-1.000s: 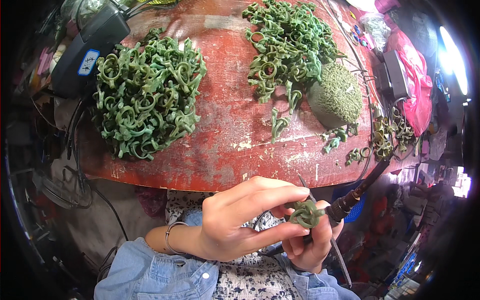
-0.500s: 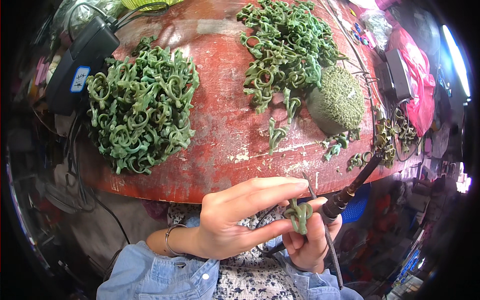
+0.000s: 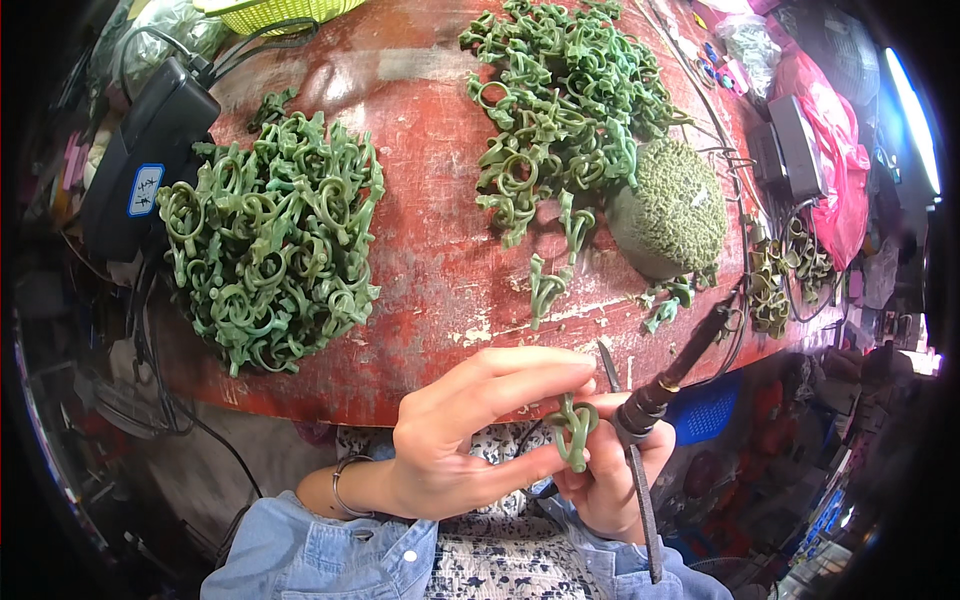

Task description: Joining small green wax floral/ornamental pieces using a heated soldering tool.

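A: Position of the green ring piece (image 3: 578, 424)?
B: Between both hands, near the tabletop's (image 3: 430, 290) front edge. Long axis roughly up-down in view, knobbed end toward the wearer.
A: Grip?
B: Left hand (image 3: 445, 430) pinching it; right hand (image 3: 612, 492) clasping a dark pen-like tool (image 3: 650, 400) and a thin file (image 3: 646, 505).
A: Obscured?
B: Piece's upper end, lost among fingers; file's middle, behind the tool. Right fingertips touching the piece: cannot tell

Beyond the ring piece (image 3: 576, 452) stands the table (image 3: 425, 230) (left heap (image 3: 270, 245) and right heap (image 3: 570, 110) on it).
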`<state>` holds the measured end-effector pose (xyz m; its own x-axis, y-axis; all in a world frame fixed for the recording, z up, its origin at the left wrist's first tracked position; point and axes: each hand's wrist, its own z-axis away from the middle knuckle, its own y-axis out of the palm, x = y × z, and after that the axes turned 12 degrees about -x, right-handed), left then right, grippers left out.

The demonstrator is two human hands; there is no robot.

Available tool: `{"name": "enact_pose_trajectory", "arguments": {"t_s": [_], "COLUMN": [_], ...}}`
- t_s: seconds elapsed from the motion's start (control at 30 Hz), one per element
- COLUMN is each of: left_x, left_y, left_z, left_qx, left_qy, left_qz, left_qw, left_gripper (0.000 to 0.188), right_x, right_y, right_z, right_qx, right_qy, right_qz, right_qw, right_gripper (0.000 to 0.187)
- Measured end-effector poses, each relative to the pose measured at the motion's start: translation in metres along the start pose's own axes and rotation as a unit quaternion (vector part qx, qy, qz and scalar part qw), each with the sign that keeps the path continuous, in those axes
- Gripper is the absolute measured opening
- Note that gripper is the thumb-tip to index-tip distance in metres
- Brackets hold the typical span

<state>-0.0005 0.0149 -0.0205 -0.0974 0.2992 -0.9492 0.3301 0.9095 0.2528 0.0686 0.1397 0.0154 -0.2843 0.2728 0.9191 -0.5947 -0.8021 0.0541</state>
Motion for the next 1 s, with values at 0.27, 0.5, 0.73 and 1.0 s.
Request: {"name": "enact_pose_trajectory", "arguments": {"t_s": [0.27,0.5,0.73,1.0], "left_x": [0.007,0.008,0.010,0.016], "left_y": [-0.002,0.002,0.001,-0.006], "left_z": [0.001,0.000,-0.001,-0.003], "left_qx": [-0.030,-0.101,-0.104,-0.025], "left_qy": [0.013,0.006,0.032,0.060], "left_qz": [-0.022,-0.060,-0.097,-0.095], "left_qw": [0.999,0.993,0.989,0.993], "left_gripper": [0.051,0.047,0.046,0.051], "right_x": [0.006,0.017,0.009,0.006], "right_y": [-0.009,-0.034,-0.026,-0.018], "right_z": [-0.009,-0.021,-0.024,-0.018], "right_qx": [-0.009,-0.004,-0.076,-0.081], "right_qy": [-0.009,0.097,-0.003,-0.125], "right_qz": [0.037,-0.016,0.094,0.020], "right_qw": [0.999,0.995,0.993,0.989], "right_gripper": [0.023,0.024,0.024,0.033]}}
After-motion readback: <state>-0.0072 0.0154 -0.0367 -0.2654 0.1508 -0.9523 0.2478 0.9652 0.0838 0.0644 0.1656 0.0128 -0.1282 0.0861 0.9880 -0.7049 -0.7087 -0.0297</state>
